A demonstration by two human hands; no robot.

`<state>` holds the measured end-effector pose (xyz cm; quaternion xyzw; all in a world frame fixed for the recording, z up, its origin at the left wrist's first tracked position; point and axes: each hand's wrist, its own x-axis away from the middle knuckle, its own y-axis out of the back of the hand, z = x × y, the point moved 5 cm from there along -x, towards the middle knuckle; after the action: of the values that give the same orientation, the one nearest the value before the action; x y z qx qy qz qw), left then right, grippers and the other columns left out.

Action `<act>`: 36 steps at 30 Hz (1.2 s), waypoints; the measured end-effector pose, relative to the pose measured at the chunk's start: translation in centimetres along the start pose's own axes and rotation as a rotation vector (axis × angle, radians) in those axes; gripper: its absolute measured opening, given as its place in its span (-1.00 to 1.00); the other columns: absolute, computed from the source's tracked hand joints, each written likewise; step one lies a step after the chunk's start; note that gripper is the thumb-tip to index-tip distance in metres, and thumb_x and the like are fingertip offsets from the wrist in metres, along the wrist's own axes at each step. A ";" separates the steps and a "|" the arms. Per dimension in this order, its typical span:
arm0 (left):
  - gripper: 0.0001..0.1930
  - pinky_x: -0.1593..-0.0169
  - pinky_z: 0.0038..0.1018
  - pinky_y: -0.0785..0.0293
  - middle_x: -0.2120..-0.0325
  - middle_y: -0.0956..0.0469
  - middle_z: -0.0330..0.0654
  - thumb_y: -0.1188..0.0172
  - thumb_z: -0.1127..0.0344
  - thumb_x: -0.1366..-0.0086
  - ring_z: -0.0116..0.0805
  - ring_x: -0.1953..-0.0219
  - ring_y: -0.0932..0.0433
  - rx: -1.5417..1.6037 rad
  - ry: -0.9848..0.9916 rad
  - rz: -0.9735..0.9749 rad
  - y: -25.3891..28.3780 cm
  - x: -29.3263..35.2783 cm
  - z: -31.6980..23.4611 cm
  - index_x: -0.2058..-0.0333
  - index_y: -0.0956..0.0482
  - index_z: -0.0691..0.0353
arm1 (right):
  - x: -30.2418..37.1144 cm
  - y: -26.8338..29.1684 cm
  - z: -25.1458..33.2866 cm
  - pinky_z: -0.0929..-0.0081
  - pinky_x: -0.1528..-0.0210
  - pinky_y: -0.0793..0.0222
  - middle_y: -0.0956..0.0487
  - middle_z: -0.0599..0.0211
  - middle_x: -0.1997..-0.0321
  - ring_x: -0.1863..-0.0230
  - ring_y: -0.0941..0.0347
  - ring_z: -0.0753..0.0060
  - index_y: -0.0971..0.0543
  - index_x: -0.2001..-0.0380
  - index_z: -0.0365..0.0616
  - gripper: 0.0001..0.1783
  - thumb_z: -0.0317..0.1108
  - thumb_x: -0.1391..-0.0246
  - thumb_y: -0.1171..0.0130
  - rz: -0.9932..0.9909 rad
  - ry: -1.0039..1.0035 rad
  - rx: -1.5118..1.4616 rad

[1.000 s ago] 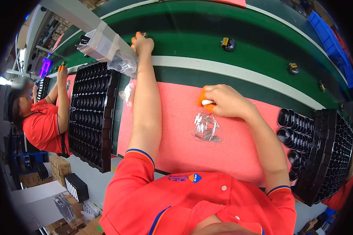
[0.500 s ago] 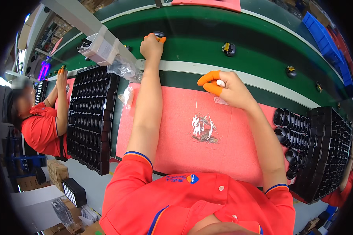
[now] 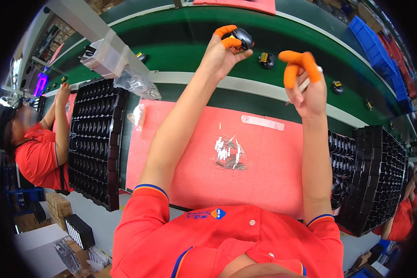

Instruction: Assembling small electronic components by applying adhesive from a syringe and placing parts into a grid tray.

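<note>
Green belt (image 3: 185,53) bears dark part (image 3: 266,60) between hands (image 3: 310,90).

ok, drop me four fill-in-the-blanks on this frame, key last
A dark rounded part is held in the ____ hand.
The finger covers on the right hand are ____.
The pile of thin pieces lies on a ____ mat.
The blue bin is across the ____ belt.
Missing: left; orange; pink; green.

Gap between left hand (image 3: 220,57) and right hand (image 3: 313,93) — gadget (image 3: 266,60) inside; grey post (image 3: 82,20) blocks left, depth unclear
</note>
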<state>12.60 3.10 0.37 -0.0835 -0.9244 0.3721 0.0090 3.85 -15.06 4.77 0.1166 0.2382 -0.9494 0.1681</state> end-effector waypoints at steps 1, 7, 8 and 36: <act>-0.64 0.21 -0.20 -0.62 0.18 -0.44 0.08 0.10 0.54 -0.23 0.03 0.18 -0.57 0.055 0.054 0.041 -1.0 0.5 0.5 -0.02 -0.32 0.19 | -0.1 -0.1 0.6 0.77 0.87 0.13 -0.39 0.37 0.67 0.90 -0.04 0.70 -0.44 0.03 -0.46 -0.42 -0.10 -0.38 0.36 0.001 0.019 -0.108; -0.64 0.26 -0.35 -0.60 0.24 -0.46 0.01 -0.01 0.49 -0.21 -0.09 0.32 -0.60 -0.215 0.186 0.424 -5.6 4.2 1.3 -0.01 -0.36 0.19 | -0.6 1.1 3.5 0.62 0.76 0.09 -0.23 0.43 0.72 0.83 0.04 0.63 -0.51 0.06 -0.31 -0.25 0.26 -0.16 0.13 0.183 0.050 -0.697; -0.61 0.26 -0.40 -0.54 0.27 -0.49 -0.07 -0.23 0.42 -0.11 -0.23 0.33 -0.58 -0.547 0.075 0.392 -6.9 5.5 1.2 0.05 -0.43 0.22 | -0.4 1.2 3.7 0.62 0.76 0.09 -0.23 0.43 0.72 0.83 0.04 0.63 -0.51 0.06 -0.31 -0.25 0.26 -0.16 0.13 0.170 0.055 -0.690; -0.66 0.39 -0.49 -0.45 0.48 -0.50 -0.08 -0.38 0.51 0.16 -0.24 0.48 -0.53 -1.223 -0.670 0.448 -11.7 12.0 -0.1 0.34 -0.52 0.35 | 2.2 -2.9 5.2 0.59 0.76 0.05 -0.13 0.46 0.80 0.82 0.06 0.58 -0.57 0.11 -0.28 -0.29 0.15 -0.22 0.31 0.224 0.305 -0.585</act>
<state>-0.98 -3.16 8.01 -0.1424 -0.8808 -0.2122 -0.3987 0.00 -15.79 9.76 0.2294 0.5084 -0.7881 0.2602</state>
